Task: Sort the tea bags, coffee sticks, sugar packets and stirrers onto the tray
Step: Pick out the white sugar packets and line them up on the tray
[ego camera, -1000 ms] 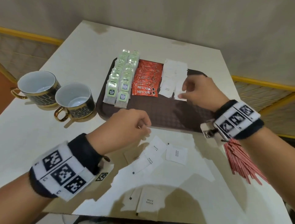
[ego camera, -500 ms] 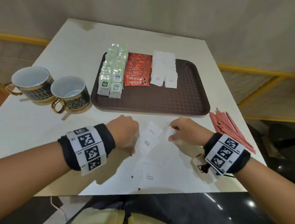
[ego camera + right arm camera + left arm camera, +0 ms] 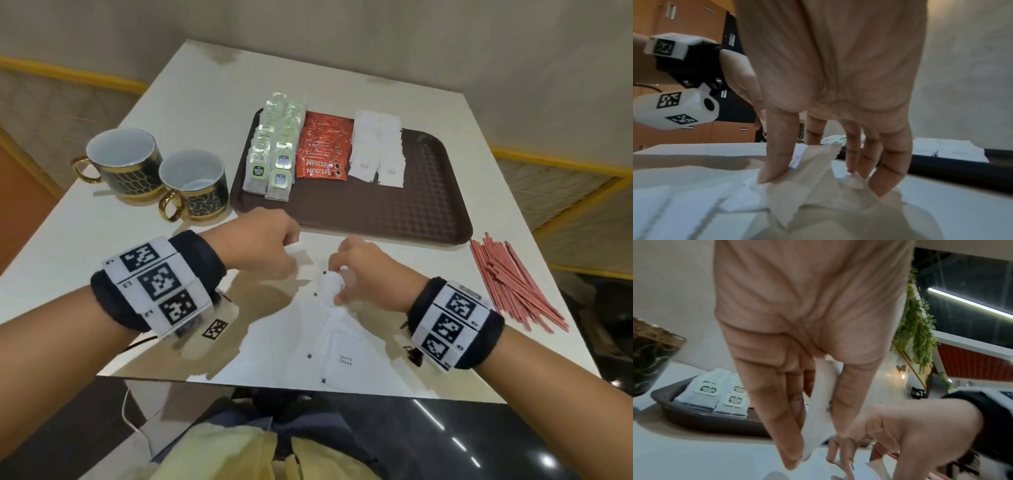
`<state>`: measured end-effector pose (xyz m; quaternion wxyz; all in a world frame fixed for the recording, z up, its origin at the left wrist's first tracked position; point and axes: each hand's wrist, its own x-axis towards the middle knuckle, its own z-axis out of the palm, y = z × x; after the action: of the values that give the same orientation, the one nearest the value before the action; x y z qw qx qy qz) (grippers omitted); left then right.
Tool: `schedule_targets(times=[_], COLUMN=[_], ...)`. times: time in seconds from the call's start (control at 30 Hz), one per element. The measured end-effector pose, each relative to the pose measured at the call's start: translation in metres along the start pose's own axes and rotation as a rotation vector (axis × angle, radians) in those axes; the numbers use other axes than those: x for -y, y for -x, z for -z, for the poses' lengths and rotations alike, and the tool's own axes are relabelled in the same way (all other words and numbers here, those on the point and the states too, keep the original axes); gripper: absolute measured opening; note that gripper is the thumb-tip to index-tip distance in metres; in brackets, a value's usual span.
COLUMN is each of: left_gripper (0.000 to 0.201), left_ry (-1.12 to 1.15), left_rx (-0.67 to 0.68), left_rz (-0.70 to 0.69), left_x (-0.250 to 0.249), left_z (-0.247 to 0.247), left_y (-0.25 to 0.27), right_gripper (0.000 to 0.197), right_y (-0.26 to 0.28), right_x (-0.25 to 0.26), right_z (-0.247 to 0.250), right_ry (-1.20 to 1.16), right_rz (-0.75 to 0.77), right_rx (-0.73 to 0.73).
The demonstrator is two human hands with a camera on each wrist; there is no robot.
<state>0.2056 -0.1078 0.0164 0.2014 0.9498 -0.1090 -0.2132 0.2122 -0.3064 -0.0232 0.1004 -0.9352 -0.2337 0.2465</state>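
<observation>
both hands back from the brown plastic tray point(image 3: 442, 192): left hand point(image 3: 260, 243) and right hand point(image 3: 363, 270) each pinching white paper sugar packets point(image 3: 330, 287) off the surface.

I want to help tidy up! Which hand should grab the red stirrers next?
Probably the right hand: the stirrers lie on the table just to its right, beside the tray. The left hand would have to cross over. Both hands hold sugar packets now.
</observation>
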Motion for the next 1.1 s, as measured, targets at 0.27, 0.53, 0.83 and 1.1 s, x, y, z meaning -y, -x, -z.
schedule_targets(times=[0.27,0.53,0.83,1.1], left_gripper=[0.015,0.045,0.050,0.040], left_ry=[0.779,1.128,1.254,1.515], left_rx=[0.026,-0.090,0.298,0.358], left_rz=[0.070,0.107,-0.196,-0.036], left_x=[0.004,0.006,-0.016,-0.004], left_z=[0.001,-0.004,-0.012,-0.015], left_y=[0.010,0.007,0.011,0.012], right_gripper=[0.055,0.036,0.042,0.062], right_y=[0.002,0.015,0.025,0.066], right_x=[-0.006,0.005,0.044,0.019], right_z=[0.001,0.040,0.061,0.042], right_ry=[-0.164,-0.316,-0.428,-0.560], right_rz=[-0.250,-0.036,0.152,-0.013], right_rx=[-0.021,-0.150,-0.369,-0.551])
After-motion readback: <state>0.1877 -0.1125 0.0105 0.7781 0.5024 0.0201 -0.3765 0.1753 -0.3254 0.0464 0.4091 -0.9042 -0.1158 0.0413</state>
